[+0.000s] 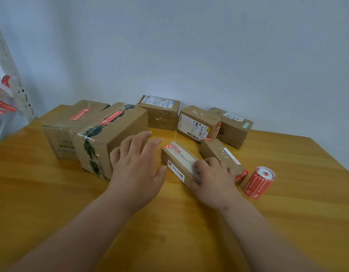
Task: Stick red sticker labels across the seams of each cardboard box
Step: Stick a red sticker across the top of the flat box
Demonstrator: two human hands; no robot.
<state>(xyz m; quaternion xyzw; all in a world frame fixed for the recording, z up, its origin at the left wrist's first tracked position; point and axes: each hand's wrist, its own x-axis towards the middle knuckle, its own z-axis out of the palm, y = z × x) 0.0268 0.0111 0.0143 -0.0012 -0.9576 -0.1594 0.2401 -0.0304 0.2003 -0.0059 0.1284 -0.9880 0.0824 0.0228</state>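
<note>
A small long cardboard box (176,158) lies at the middle of the table, with a red sticker (172,148) on its far end. My right hand (212,178) rests over its near end, fingers curled on the top and side. My left hand (137,163) hovers open just left of it, fingers spread, holding nothing. A second small box (218,152) lies right beside it, a red sticker at its near end. The roll of red sticker labels (259,182) stands on the table to the right.
Two large taped boxes (103,134) with red stickers on top stand at the left. Three more boxes (199,122) line the wall behind. A white perforated rack post (10,75) with hanging red sticker strips rises at far left. The wooden table (189,232) spreads before me.
</note>
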